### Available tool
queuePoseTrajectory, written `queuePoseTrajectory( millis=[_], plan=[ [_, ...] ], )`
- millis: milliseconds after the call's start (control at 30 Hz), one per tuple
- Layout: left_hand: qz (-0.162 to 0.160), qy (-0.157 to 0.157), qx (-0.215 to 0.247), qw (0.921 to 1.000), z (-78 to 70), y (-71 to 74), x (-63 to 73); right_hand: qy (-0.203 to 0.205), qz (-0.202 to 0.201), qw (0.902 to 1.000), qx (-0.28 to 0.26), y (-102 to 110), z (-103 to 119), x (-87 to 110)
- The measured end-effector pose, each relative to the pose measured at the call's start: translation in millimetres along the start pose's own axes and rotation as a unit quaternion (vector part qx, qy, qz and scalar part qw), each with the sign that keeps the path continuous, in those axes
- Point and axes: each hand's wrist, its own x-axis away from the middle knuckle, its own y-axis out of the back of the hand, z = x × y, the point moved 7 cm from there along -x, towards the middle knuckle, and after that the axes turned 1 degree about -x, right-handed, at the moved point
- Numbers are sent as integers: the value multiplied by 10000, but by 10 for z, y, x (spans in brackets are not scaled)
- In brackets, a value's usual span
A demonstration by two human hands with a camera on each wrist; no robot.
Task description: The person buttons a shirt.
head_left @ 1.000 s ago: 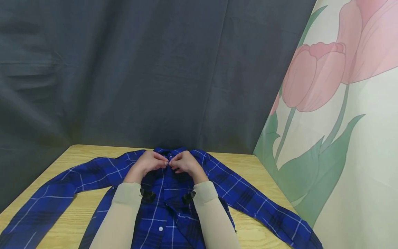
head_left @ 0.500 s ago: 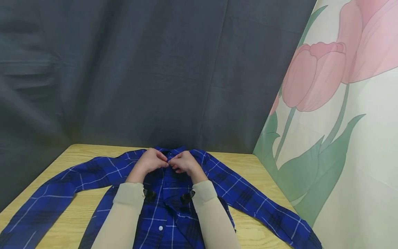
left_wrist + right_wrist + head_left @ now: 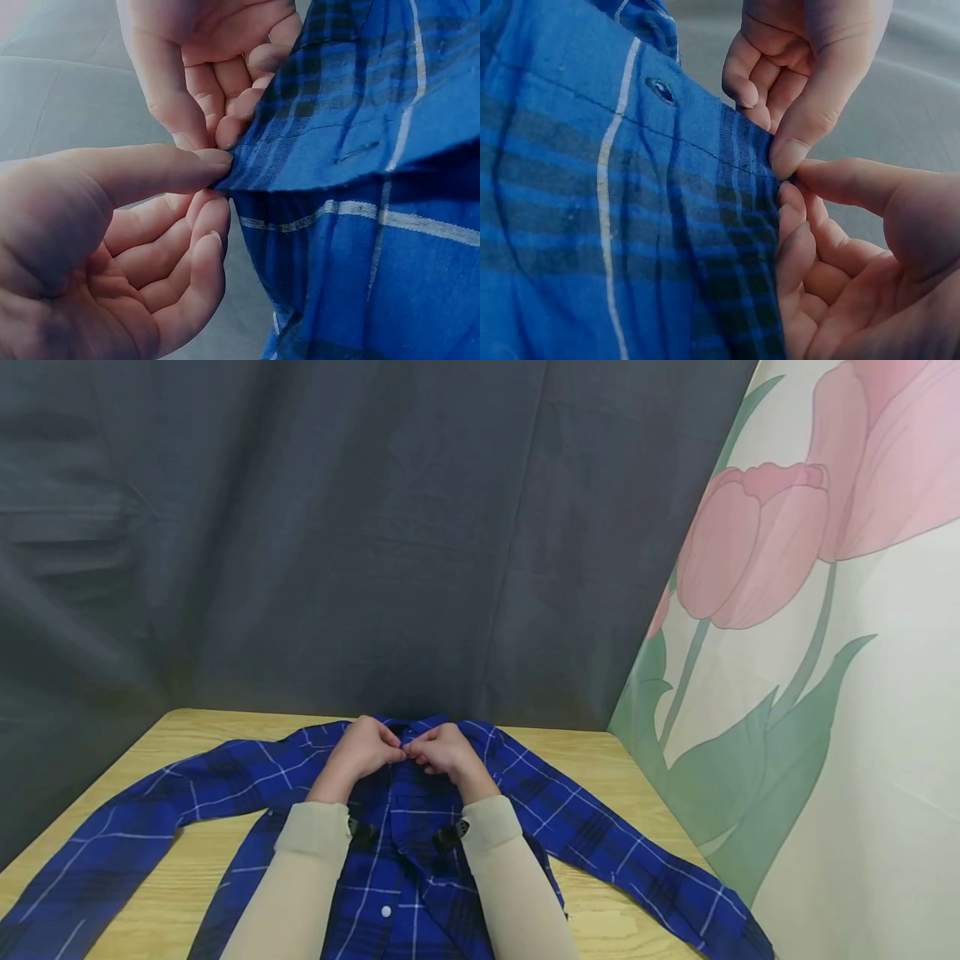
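Note:
A blue plaid long-sleeved shirt (image 3: 367, 881) lies front up, its collar toward the far edge and its sleeves spread to both sides. Just below the collar, my left hand (image 3: 363, 750) and right hand (image 3: 446, 752) meet with fingertips together. Thumb and fingers of the left hand (image 3: 112, 240) pinch the shirt's front edge in the left wrist view. From the other side, the right hand (image 3: 885, 247) pinches the same edge in the right wrist view. A stitched buttonhole (image 3: 661, 91) shows nearby. Whether a button sits between the fingertips is hidden. Lower down is a white button (image 3: 386, 912).
The shirt lies on a light wooden table (image 3: 592, 902). Behind it hangs a dark grey curtain (image 3: 360, 543). A wall with painted tulips (image 3: 892, 735) stands at the right. The right sleeve reaches the table's right edge.
Both hands stay at the collar with tiny fingertip shifts. The left hand has moved slightly right, closer to the right hand. The shirt lies almost unchanged.

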Motion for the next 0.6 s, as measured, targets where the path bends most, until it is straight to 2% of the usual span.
queuePoseTrajectory(
  millis=[600],
  plan=[
    [86,-222,208,9995,-2,-37,-7,112,238,9997,25,33,-22,0]
  ],
)
